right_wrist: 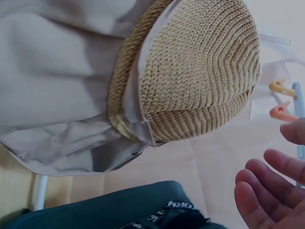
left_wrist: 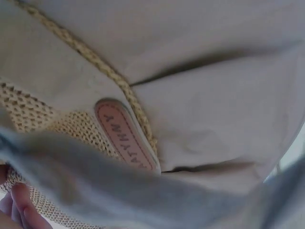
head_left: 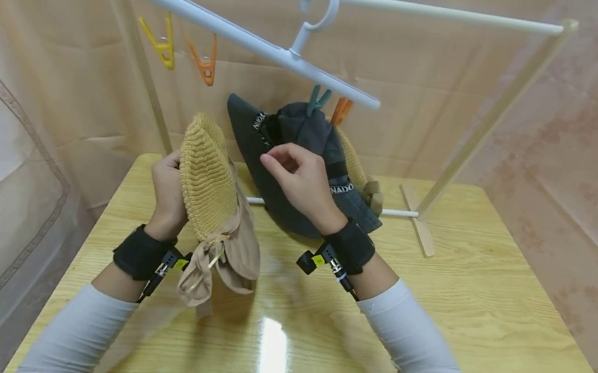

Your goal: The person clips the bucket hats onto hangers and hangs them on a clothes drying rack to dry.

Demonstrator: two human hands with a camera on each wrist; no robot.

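Note:
My left hand (head_left: 167, 193) grips a tan knitted sun hat (head_left: 207, 180) by its crown. A beige cloth brim with a bow droops below it. The left wrist view shows the hat's inside with a brown label (left_wrist: 125, 136). Bare of any object, my right hand (head_left: 300, 180) is raised in front of a dark bucket hat (head_left: 306, 133), its fingers loosely bent. That bucket hat hangs from a teal clip (head_left: 318, 100) on a tilted pale-blue hanger (head_left: 229, 30). Behind it, partly hidden, a second tan hat (head_left: 353, 159) hangs under an orange clip (head_left: 341, 111).
A yellow clip (head_left: 164, 46) and another orange clip (head_left: 204, 62) dangle from the hanger's raised left end. The hanger hooks over the white top bar (head_left: 444, 14) of a rack, whose wooden foot (head_left: 420, 226) stands on the wooden table (head_left: 487, 315). Curtains surround the table.

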